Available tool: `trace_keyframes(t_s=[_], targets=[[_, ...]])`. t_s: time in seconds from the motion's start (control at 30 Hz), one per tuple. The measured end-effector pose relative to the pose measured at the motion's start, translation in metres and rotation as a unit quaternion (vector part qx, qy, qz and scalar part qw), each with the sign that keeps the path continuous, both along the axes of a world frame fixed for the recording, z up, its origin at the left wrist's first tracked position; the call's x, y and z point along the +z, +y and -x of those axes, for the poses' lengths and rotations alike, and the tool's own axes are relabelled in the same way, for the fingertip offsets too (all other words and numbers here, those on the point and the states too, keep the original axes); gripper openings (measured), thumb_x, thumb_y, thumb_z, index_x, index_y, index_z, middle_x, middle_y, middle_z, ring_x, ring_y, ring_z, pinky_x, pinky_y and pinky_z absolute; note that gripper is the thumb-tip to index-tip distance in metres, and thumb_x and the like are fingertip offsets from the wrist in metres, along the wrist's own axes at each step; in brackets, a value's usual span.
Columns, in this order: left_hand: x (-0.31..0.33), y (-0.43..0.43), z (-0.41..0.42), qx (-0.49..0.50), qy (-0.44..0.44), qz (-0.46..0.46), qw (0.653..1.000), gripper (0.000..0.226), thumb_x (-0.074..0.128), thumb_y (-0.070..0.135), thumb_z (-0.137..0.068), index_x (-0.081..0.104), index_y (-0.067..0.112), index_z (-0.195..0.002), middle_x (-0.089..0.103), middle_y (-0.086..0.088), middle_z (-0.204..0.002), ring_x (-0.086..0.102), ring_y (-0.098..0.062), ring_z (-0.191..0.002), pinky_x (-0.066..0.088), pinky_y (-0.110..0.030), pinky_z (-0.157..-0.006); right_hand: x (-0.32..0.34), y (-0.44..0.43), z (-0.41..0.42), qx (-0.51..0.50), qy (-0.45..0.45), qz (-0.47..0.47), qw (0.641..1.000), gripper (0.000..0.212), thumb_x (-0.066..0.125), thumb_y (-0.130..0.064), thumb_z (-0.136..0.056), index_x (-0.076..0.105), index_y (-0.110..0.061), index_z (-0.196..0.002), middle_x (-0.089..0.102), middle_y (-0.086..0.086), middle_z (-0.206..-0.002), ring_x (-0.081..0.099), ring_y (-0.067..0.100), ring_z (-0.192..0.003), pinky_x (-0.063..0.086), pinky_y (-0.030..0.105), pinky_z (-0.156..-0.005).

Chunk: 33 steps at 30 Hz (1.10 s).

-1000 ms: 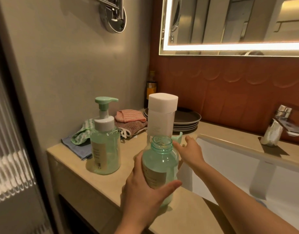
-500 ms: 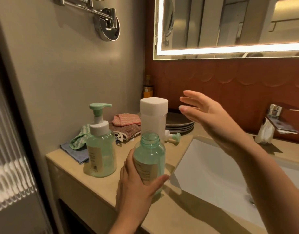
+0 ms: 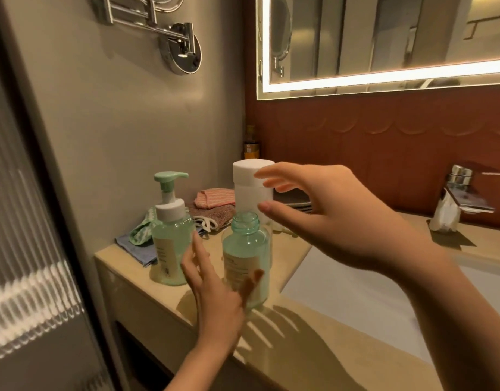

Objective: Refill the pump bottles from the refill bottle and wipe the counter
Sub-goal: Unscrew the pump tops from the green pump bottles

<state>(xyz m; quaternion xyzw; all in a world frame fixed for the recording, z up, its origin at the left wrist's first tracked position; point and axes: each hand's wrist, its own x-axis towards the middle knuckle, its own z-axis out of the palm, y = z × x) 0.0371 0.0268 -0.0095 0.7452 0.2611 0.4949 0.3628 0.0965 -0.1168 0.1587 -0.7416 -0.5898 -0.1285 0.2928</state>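
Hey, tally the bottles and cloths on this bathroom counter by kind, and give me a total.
Green pump bottle: 1
Open green bottle: 1
White-capped refill bottle: 1
Small amber bottle: 1
Cloths: 4 (blue cloth, green patterned cloth, pink cloth, brown cloth)
Total: 8

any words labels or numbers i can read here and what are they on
No text here can be read.
Beige label on the capped pump bottle: print and a barcode, too blurred to read.
Beige label on the open bottle: small print, too blurred to read.
Yellow label on the amber bottle in the corner: too small to read.
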Motion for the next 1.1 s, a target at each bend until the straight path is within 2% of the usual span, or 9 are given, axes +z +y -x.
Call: trace_keyframes(t_s=[0.07,0.13,0.23,0.33,0.5,0.67,0.8,0.97,1.1], targets=[[0.004,0.008,0.005,0.046,-0.099,0.001,0.994,0.101,0.052,0.08,-0.065,0.01,0.036,-0.146,0.019,0.014,-0.134,0.034,-0.021,-0.124,0.034,-0.038,-0.104,0.001,-0.003,0.006,0.016,-0.004,0.006,1.0,0.057,0.038,-0.058,-0.077,0.049,-0.037,-0.129,0.058,-0.017,-0.122,0.052,-0.002,-0.11,0.047,0.031,-0.094],[0.012,0.026,0.008,0.114,-0.135,-0.006,0.984,0.09,0.068,0.053,-0.073,0.022,0.024,-0.145,0.02,0.004,-0.135,0.034,-0.025,-0.124,0.034,-0.041,-0.105,0.002,-0.007,0.01,0.026,-0.009,0.011,1.0,0.056,0.038,-0.059,-0.077,0.051,-0.037,-0.126,0.058,-0.018,-0.122,0.053,0.0,-0.11,0.048,0.034,-0.093],[0.032,0.064,0.012,0.178,-0.085,0.007,0.98,0.095,0.08,0.012,-0.068,0.024,0.015,-0.144,0.02,-0.01,-0.14,0.028,-0.025,-0.128,0.029,-0.036,-0.108,0.005,-0.009,0.012,0.035,-0.006,0.021,0.999,0.055,0.037,-0.059,-0.076,0.051,-0.038,-0.125,0.058,-0.018,-0.122,0.053,0.002,-0.108,0.049,0.034,-0.092],[0.047,0.091,0.017,0.141,-0.002,0.048,0.989,0.116,0.084,0.006,-0.061,0.009,0.021,-0.149,0.017,-0.011,-0.148,0.023,-0.027,-0.135,0.025,-0.041,-0.111,0.005,-0.009,0.011,0.041,-0.01,0.029,0.999,0.054,0.037,-0.058,-0.076,0.052,-0.038,-0.124,0.059,-0.018,-0.12,0.054,0.002,-0.106,0.05,0.034,-0.09],[0.046,0.111,0.017,0.064,0.02,0.147,0.987,0.123,0.088,0.011,-0.059,0.004,0.022,-0.149,0.034,-0.01,-0.148,0.035,-0.029,-0.134,0.03,-0.047,-0.109,0.005,-0.006,0.008,0.078,0.001,0.054,0.995,0.051,0.039,-0.058,-0.078,0.056,-0.037,-0.121,0.06,-0.019,-0.117,0.054,-0.004,-0.105,0.05,0.028,-0.089],[0.033,0.107,0.022,0.052,0.002,0.166,0.985,0.092,0.089,0.021,-0.057,0.039,0.014,-0.134,0.055,-0.006,-0.127,0.053,-0.025,-0.115,0.044,-0.045,-0.098,0.005,-0.006,0.003,0.09,0.008,0.073,0.993,0.044,0.044,-0.054,-0.082,0.057,-0.035,-0.12,0.062,-0.019,-0.114,0.056,-0.005,-0.102,0.05,0.021,-0.087],[0.033,0.078,0.038,0.029,-0.091,0.168,0.981,0.063,0.086,0.019,-0.058,0.052,0.012,-0.11,0.063,-0.002,-0.1,0.062,-0.024,-0.097,0.049,-0.034,-0.076,0.011,-0.016,-0.008,0.081,0.032,0.089,0.992,0.04,0.048,-0.051,-0.082,0.057,-0.036,-0.118,0.064,-0.02,-0.109,0.057,-0.01,-0.097,0.048,0.012,-0.085],[0.036,0.013,0.063,-0.034,-0.168,0.108,0.979,0.074,0.092,0.029,-0.037,0.054,0.027,-0.1,0.069,0.01,-0.086,0.066,-0.007,-0.081,0.052,-0.016,-0.061,0.015,-0.025,-0.016,0.042,0.032,0.101,0.994,0.041,0.049,-0.051,-0.081,0.059,-0.034,-0.117,0.063,-0.021,-0.106,0.058,-0.009,-0.093,0.045,0.005,-0.08],[0.027,-0.038,0.066,-0.082,-0.128,0.089,0.984,0.09,0.082,0.063,-0.015,0.054,0.049,-0.1,0.067,0.014,-0.095,0.063,-0.007,-0.088,0.045,-0.024,-0.072,0.018,-0.03,-0.017,-0.007,0.021,0.095,0.995,0.037,0.045,-0.052,-0.08,0.063,-0.032,-0.106,0.065,-0.018,-0.099,0.059,-0.006,-0.086,0.049,0.01,-0.073]])
